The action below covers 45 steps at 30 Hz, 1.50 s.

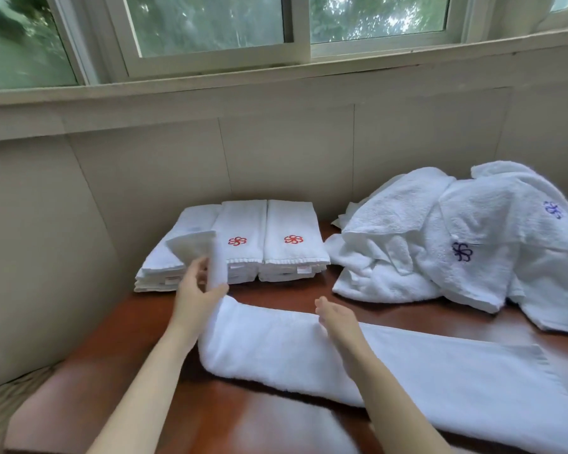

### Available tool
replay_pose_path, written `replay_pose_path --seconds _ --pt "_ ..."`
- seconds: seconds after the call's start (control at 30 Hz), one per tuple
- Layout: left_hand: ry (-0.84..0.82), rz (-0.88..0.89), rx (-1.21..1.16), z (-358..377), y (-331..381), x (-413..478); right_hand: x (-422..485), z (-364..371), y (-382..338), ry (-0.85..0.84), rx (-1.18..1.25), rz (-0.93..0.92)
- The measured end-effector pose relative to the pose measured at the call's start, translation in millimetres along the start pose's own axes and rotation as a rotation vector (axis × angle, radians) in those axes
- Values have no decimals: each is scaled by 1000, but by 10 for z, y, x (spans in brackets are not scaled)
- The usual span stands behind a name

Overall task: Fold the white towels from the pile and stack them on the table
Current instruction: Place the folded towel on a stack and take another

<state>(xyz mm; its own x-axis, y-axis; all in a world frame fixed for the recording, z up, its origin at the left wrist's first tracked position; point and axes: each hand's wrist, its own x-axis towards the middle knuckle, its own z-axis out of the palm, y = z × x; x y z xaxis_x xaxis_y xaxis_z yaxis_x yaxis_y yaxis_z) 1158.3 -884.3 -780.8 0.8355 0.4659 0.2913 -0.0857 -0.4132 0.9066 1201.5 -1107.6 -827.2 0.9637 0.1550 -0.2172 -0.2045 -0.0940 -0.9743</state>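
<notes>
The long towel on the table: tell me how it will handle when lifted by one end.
Probably floppy: the long towel bends sharply where the left hand holds its end up. Likely light, since one hand raises that end.

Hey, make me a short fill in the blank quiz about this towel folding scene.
The logos on the folded stacks are ___.
The unfolded pile lies to the stacks' ___.
The left hand holds up one end of the long towel; the right hand rests on ___ of it.
Missing words: red; right; top.
</notes>
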Motion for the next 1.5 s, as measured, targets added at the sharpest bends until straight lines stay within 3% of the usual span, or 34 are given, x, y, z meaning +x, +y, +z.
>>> replay_pose_path --seconds 0.1,0.17,0.27,0.33,0.4,0.53,0.6,0.73,0.87,1.0,1.1,1.17,1.27,1.37,1.43,1.5 --pt "-698 103 187 145 377 -326 -103 -490 -104 -80 680 209" --pt "-855 129 301 194 460 -477 -190 -749 -40 -109 684 253" --pt "-691 109 375 213 469 -548 -282 -823 149 46 175 189" --pt "-619 66 384 238 401 -582 -315 -836 186 135 -21 128" --pt "-588 58 419 302 308 -624 -354 -961 90 200 -113 62" --pt "-543 44 521 595 213 -700 -494 -1641 -284 338 -74 -108" --pt "-570 -6 566 801 205 -746 -588 -2023 -319 402 -132 -88" --pt "-563 -181 485 1138 133 -828 -718 -2411 197 446 -642 146" --pt "-473 -355 375 1278 81 -769 -773 -2582 487 346 -372 194" --pt "-552 -502 292 1327 76 -614 -759 -2763 458 363 -74 282" --pt "-574 -512 319 1355 71 -578 -770 -2784 468 362 -57 301" --pt "-563 -503 379 1370 62 -572 -767 -2750 472 406 -294 264" --pt "-553 -493 448 1378 66 -579 -833 -2596 463 477 -866 215" --pt "-573 -478 476 1363 74 -578 -877 -2448 470 625 -1194 107" --pt "-595 -460 485 1345 69 -566 -845 -2333 466 688 -1291 -172" --pt "-600 -443 477 1309 55 -545 -814 -2186 441 597 -1243 -324"
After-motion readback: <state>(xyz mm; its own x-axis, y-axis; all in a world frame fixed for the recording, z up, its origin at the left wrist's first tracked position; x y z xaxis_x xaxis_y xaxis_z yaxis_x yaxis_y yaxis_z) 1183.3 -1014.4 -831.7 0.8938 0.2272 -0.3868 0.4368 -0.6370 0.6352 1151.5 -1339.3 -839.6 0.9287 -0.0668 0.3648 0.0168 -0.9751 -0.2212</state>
